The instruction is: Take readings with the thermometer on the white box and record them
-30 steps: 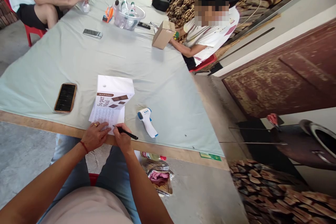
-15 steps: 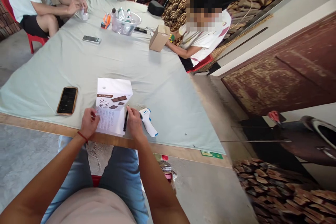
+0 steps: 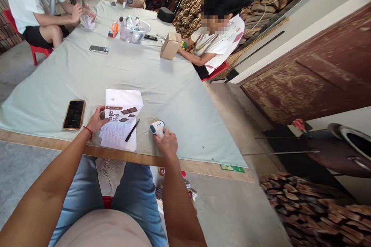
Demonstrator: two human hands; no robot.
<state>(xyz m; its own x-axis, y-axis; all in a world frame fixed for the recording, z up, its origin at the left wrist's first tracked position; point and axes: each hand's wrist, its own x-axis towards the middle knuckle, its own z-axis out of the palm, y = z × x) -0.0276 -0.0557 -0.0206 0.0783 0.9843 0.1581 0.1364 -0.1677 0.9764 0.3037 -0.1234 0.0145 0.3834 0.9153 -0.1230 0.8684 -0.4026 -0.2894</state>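
A white box (image 3: pixel 124 99) with brown bar pictures and "Super Meal" lettering stands on the table, on the back part of some printed sheets (image 3: pixel 114 139). My left hand (image 3: pixel 97 120) grips the box's lower left edge, its thumb in front and its fingers at the side. On the sheets, to the right, lies a black pen (image 3: pixel 132 130) at a slant. My right hand (image 3: pixel 167 142) is closed round the handle of a white and blue infrared thermometer (image 3: pixel 157 126), whose head points away from me. The palm hides most of the handle.
A phone (image 3: pixel 74 114) lies left of the box, another phone (image 3: pixel 99 49) farther back. A clear basin (image 3: pixel 133 34) holds bottles, with an orange tape dispenser (image 3: pixel 113 29) beside it. One person (image 3: pixel 214 42) at the right handles a cardboard box (image 3: pixel 170 46). Others sit at the far side.
My right hand has moved right from beside the pen and taken hold of the thermometer, which is turned. My left hand has gone up to the box's edge. The pen now lies slanted on the sheets.
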